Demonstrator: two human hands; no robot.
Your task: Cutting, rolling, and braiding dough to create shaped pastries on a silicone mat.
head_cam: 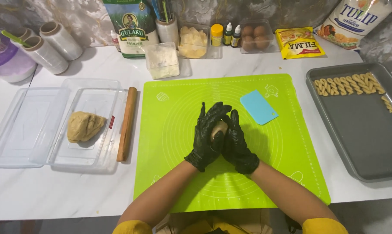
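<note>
Both my hands wear black gloves and press together over the green silicone mat (170,143). A small piece of tan dough (219,128) is squeezed between my left hand (207,136) and my right hand (238,143); only its top end shows. A larger lump of the same dough (84,126) lies in a clear plastic box (101,91) left of the mat. A wooden rolling pin (127,123) lies between that box and the mat.
A light blue scraper (258,107) lies on the mat's upper right. A grey baking tray (365,138) on the right holds several twisted dough pieces (347,85). Along the back wall stand bags, small bottles, eggs in a box, tubs and rolls of film. The box lid (22,125) lies at far left.
</note>
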